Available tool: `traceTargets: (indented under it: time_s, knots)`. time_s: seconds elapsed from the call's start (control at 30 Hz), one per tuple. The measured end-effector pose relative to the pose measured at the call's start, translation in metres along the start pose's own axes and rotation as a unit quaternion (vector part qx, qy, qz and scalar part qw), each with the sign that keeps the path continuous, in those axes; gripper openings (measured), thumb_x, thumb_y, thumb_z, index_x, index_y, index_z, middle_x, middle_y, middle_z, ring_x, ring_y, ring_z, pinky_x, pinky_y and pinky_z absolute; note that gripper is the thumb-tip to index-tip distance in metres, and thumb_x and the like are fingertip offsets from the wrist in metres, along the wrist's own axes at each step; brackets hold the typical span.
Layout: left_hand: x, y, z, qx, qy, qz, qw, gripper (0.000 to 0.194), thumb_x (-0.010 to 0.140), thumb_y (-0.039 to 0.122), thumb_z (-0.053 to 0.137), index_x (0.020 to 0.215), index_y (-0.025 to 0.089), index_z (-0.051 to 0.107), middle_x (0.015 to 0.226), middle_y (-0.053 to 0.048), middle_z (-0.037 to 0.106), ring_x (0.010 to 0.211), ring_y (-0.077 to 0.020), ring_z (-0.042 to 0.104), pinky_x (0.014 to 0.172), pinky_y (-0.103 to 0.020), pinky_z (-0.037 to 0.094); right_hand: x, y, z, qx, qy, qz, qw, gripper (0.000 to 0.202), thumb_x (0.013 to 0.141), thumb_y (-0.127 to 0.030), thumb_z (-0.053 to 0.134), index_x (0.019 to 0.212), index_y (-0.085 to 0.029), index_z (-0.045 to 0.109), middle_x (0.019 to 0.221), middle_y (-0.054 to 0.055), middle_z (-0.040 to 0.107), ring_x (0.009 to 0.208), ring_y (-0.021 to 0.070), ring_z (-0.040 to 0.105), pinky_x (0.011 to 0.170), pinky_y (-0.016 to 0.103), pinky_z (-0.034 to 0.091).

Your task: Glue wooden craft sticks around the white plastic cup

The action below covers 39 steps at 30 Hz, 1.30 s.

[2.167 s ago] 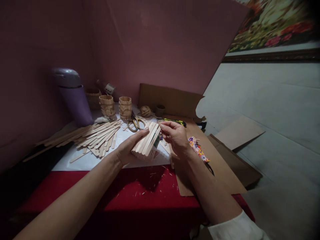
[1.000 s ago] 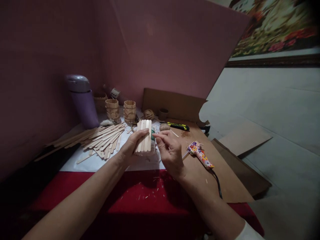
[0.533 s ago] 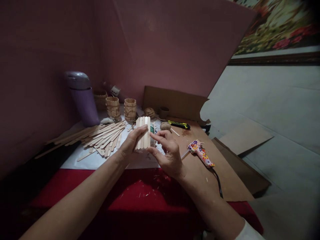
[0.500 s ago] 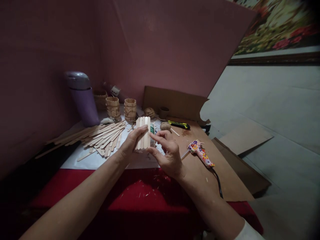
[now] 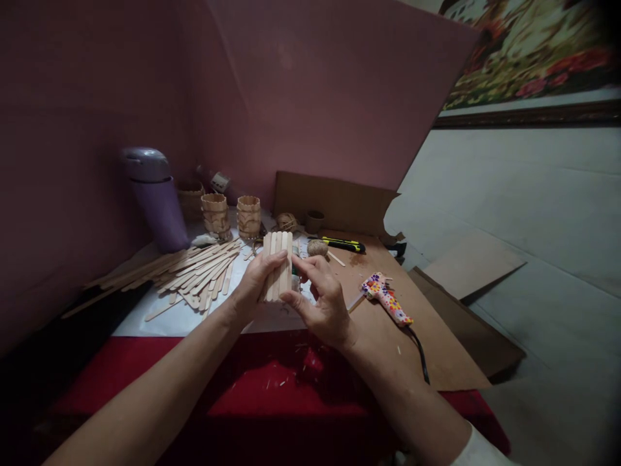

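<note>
Several pale wooden craft sticks (image 5: 277, 278) stand side by side, upright, on the face of a small container (image 5: 295, 270). Its clear, green-labelled side shows only in part at the right, behind my fingers. My left hand (image 5: 259, 281) is wrapped round the container from the left, its thumb pressing across the sticks. My right hand (image 5: 323, 301) is at the rightmost stick, index fingertip by its upper side and thumb near its lower end. The other right fingers are curled. The far side of the container is hidden.
Loose craft sticks (image 5: 201, 275) lie fanned on white paper at left, before stick-covered cups (image 5: 249, 217) and a purple bottle (image 5: 162, 213). A twine ball (image 5: 317, 248), a yellow-black utility knife (image 5: 344, 244) and a corded, flower-patterned glue gun (image 5: 388, 299) lie on cardboard at right.
The camera view has shifted slightly, so the table things sit a little lower and further left. Both hands keep nearly the same hold; less of the green label shows.
</note>
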<state>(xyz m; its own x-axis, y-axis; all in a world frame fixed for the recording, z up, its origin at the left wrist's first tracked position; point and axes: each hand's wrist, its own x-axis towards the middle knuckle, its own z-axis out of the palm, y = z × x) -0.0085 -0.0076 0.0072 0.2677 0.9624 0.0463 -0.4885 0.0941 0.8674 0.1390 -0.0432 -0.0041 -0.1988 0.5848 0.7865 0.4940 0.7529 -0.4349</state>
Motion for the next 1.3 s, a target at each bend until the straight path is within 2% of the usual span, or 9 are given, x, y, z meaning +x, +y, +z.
traceTargets:
  time_s: [0.27, 0.43, 0.53, 0.63, 0.83, 0.97, 1.13, 1.23, 1.3]
  knots:
    - [0.002, -0.004, 0.001, -0.005, 0.005, 0.018, 1.0, 0.045, 0.068, 0.04, 0.082, 0.1, 0.017, 0.061, 0.08, -0.001, 0.066, 0.065, -0.0148, 0.062, 0.059, -0.025, 0.052, 0.0, 0.0, -0.001, -0.011, -0.005, -0.025, 1.0, 0.053, 0.093, -0.046, 0.065, 0.139, -0.018, 0.06, 0.101, 0.009, 0.058, 0.088, 0.0212, 0.059, 0.076, 0.038, 0.056]
    - [0.001, -0.001, -0.001, -0.01, -0.005, -0.007, 1.0, 0.043, 0.069, 0.044, 0.08, 0.097, 0.016, 0.063, 0.076, -0.002, 0.065, 0.061, -0.0148, 0.061, 0.055, -0.026, 0.05, 0.001, 0.0, 0.0, -0.003, -0.005, -0.011, 1.0, 0.055, 0.093, -0.047, 0.065, 0.139, -0.017, 0.06, 0.102, 0.009, 0.058, 0.085, 0.0202, 0.059, 0.074, 0.037, 0.057]
    - [0.002, -0.001, -0.004, 0.001, -0.006, -0.003, 1.0, 0.04, 0.068, 0.041, 0.082, 0.094, 0.015, 0.064, 0.077, -0.002, 0.066, 0.062, -0.0141, 0.061, 0.055, -0.025, 0.05, 0.0, 0.0, 0.0, 0.002, -0.005, -0.004, 1.0, 0.055, 0.093, -0.047, 0.064, 0.14, -0.018, 0.06, 0.102, 0.009, 0.058, 0.084, 0.0198, 0.059, 0.072, 0.036, 0.057]
    - [0.004, -0.002, -0.005, 0.001, 0.007, 0.004, 1.0, 0.042, 0.064, 0.034, 0.084, 0.095, 0.016, 0.063, 0.078, -0.001, 0.067, 0.064, -0.0139, 0.062, 0.057, -0.024, 0.051, -0.001, 0.001, 0.001, -0.001, -0.001, -0.006, 1.0, 0.054, 0.094, -0.046, 0.063, 0.14, -0.018, 0.061, 0.102, 0.009, 0.058, 0.087, 0.0207, 0.06, 0.075, 0.037, 0.057]
    - [0.004, -0.002, -0.002, -0.003, 0.033, 0.002, 0.999, 0.044, 0.06, 0.038, 0.084, 0.089, 0.016, 0.06, 0.072, 0.0, 0.063, 0.059, -0.0125, 0.058, 0.052, -0.023, 0.046, -0.001, 0.004, 0.004, 0.011, 0.009, -0.026, 1.0, 0.048, 0.096, -0.043, 0.061, 0.141, -0.024, 0.061, 0.103, 0.008, 0.058, 0.092, 0.0208, 0.06, 0.08, 0.038, 0.057]
    - [0.004, -0.003, -0.002, 0.002, 0.037, 0.001, 0.999, 0.045, 0.06, 0.04, 0.083, 0.09, 0.017, 0.059, 0.071, 0.001, 0.061, 0.058, -0.0124, 0.056, 0.051, -0.023, 0.045, -0.001, 0.006, 0.007, 0.02, 0.011, -0.036, 0.999, 0.049, 0.097, -0.043, 0.06, 0.141, -0.023, 0.06, 0.103, 0.009, 0.057, 0.094, 0.0215, 0.06, 0.079, 0.038, 0.057]
    - [0.007, 0.003, -0.005, 0.029, 0.039, 0.066, 0.997, 0.05, 0.061, 0.04, 0.085, 0.097, 0.017, 0.059, 0.077, 0.0, 0.063, 0.064, -0.0129, 0.058, 0.055, -0.023, 0.047, 0.001, 0.006, 0.005, 0.02, 0.009, -0.022, 1.0, 0.048, 0.099, -0.045, 0.055, 0.141, -0.023, 0.059, 0.107, 0.009, 0.059, 0.095, 0.0209, 0.06, 0.083, 0.038, 0.057]
    - [0.012, 0.01, -0.011, 0.064, 0.063, 0.125, 0.988, 0.057, 0.063, 0.042, 0.086, 0.107, 0.018, 0.058, 0.087, -0.002, 0.065, 0.07, -0.0147, 0.061, 0.061, -0.025, 0.051, 0.002, 0.009, 0.002, 0.028, 0.067, 0.018, 0.997, 0.04, 0.101, -0.043, 0.052, 0.132, -0.021, 0.063, 0.105, 0.008, 0.062, 0.09, 0.0193, 0.061, 0.081, 0.037, 0.056]
    - [0.018, 0.013, -0.017, 0.082, 0.091, 0.161, 0.979, 0.06, 0.058, 0.037, 0.088, 0.106, 0.019, 0.057, 0.09, -0.001, 0.066, 0.073, -0.0156, 0.062, 0.063, -0.026, 0.051, 0.002, 0.015, 0.003, 0.035, 0.114, 0.056, 0.991, 0.034, 0.102, -0.041, 0.05, 0.124, -0.02, 0.066, 0.104, 0.009, 0.065, 0.092, 0.0197, 0.062, 0.082, 0.037, 0.055]
